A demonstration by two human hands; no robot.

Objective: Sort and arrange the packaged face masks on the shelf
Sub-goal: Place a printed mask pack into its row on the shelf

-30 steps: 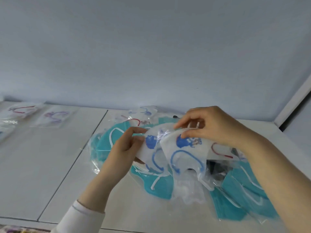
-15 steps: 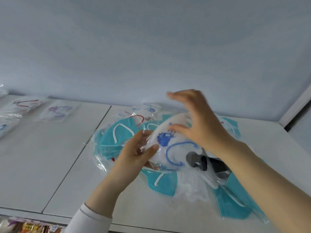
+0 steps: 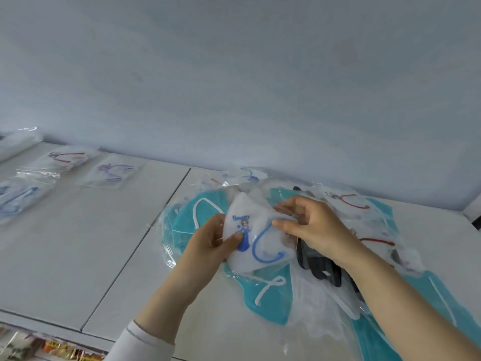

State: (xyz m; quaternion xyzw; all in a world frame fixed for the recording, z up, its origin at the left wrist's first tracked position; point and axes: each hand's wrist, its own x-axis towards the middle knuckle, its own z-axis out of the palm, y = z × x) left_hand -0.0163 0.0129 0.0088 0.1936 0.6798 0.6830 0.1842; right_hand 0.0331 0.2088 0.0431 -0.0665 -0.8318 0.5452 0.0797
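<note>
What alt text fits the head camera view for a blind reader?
Left hand and right hand hold a white packaged mask over a pile of teal masks on a white shelf; more packaged masks lie farther left.

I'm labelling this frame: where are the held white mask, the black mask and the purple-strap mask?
white mask (image 3: 265, 243): head view, white front inside the blue loop.
black mask (image 3: 322, 272): head view, its dark middle.
purple-strap mask (image 3: 114, 171): head view, on its purple straps.
</note>
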